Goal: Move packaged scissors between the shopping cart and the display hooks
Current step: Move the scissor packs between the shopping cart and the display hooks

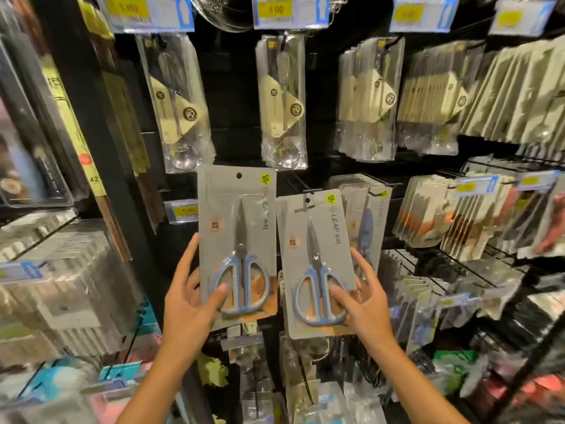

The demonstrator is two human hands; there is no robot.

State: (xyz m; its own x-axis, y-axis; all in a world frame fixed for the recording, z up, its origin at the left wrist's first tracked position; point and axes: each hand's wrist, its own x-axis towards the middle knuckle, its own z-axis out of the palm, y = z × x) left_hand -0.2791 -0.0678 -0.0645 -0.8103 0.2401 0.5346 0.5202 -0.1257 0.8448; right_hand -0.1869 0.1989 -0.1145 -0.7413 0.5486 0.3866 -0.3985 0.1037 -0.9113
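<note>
Two scissors packs, left one [237,240] and right one [318,264]: flat grey cards, likely light, stiff, slick. My left grip [191,301] and right grip [363,301] each pinch a lower edge, before the hooks [379,193]. Best held low, hang-holes free.

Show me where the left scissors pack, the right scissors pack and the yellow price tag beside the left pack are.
left scissors pack [237,209]: head view, grey card above the blades.
right scissors pack [318,228]: head view, grey card beside the blades.
yellow price tag [183,211]: head view, middle of the label.
</note>
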